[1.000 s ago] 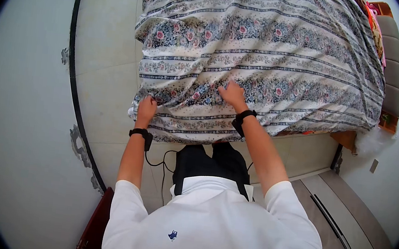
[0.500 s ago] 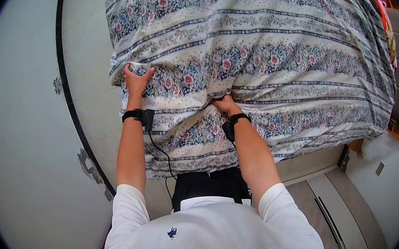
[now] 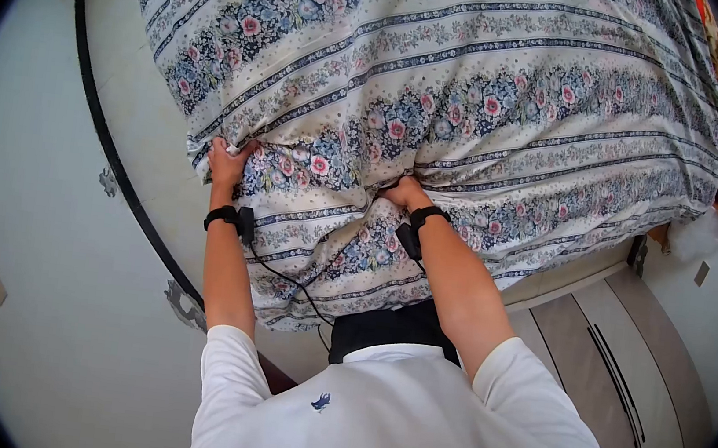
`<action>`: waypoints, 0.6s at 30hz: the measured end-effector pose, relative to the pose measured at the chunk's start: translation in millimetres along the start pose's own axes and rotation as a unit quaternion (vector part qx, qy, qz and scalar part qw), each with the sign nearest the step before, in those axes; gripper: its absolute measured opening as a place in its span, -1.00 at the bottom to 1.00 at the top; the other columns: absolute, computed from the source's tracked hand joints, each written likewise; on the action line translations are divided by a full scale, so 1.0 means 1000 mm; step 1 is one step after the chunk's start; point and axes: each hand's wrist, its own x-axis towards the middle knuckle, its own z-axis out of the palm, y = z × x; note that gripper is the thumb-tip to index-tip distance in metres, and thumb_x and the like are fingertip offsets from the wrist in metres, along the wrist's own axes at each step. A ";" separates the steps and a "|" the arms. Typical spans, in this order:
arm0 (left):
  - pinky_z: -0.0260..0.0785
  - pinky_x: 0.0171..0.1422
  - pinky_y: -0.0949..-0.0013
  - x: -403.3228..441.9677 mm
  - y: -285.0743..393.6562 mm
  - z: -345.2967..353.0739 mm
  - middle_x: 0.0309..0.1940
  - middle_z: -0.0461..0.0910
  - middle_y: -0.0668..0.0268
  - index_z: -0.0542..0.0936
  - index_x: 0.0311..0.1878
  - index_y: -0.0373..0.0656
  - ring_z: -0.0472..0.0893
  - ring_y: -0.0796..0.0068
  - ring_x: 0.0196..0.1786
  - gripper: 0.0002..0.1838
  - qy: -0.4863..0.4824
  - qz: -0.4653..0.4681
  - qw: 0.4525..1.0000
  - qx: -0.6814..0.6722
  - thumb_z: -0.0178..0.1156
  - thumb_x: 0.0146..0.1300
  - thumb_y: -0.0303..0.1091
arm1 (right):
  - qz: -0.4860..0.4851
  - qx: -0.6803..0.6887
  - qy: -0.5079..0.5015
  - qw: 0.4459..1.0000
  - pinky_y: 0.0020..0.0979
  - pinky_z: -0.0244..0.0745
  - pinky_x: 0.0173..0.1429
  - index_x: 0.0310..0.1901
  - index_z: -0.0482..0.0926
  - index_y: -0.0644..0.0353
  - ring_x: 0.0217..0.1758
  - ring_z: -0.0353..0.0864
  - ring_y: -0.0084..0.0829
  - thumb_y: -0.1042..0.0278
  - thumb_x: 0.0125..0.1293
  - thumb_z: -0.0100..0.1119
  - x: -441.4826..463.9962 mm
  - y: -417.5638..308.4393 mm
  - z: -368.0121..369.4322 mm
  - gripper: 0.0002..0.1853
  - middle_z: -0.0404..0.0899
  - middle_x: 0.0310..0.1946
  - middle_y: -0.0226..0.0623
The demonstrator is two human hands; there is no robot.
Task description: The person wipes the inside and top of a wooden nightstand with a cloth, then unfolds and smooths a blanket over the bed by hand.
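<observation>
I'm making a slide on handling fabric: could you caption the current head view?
Left hand near the edge of a floral striped cloth, right hand at a fold further in.

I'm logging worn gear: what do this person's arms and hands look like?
The sleeves are short and white, the forearms bare. The left hand and right hand wear no gloves. Each wrist has a black strap with a dark, boxy unit; a thin black cable runs from the left one.
</observation>
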 end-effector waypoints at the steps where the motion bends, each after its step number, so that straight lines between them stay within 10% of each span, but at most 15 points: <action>1: 0.35 -0.03 0.16 0.008 -0.001 -0.003 -0.26 0.50 0.01 0.37 -0.24 -0.26 0.51 0.02 -0.16 -0.28 -0.009 0.066 0.993 -0.100 0.45 -0.12 0.20 | 0.003 0.001 -0.015 1.000 -0.26 0.44 0.19 0.06 0.55 0.32 0.17 0.52 -0.09 -0.18 -0.16 0.45 -0.002 -0.005 -0.002 -0.17 0.50 0.15 -0.01; 15: 0.24 0.16 0.06 0.042 -0.036 -0.119 -0.01 0.41 -0.12 0.43 -0.04 -0.31 0.38 -0.12 0.09 -0.43 0.198 0.145 0.962 0.116 0.29 0.16 0.03 | 0.012 0.001 -0.018 1.000 -0.27 0.47 0.14 0.00 0.60 0.30 0.09 0.57 -0.12 -0.23 -0.11 0.43 -0.001 0.000 -0.004 -0.22 0.55 0.07 -0.02; 18: 0.09 0.33 -0.17 0.022 0.004 -0.103 0.25 0.25 -0.09 0.29 0.31 -0.05 0.23 -0.12 0.32 -0.27 0.141 -0.008 0.973 0.180 0.26 0.15 0.08 | -0.003 0.026 -0.004 1.000 -0.25 0.47 0.16 0.00 0.59 0.32 0.12 0.55 -0.11 -0.23 -0.13 0.44 -0.008 -0.006 -0.008 -0.21 0.54 0.09 -0.01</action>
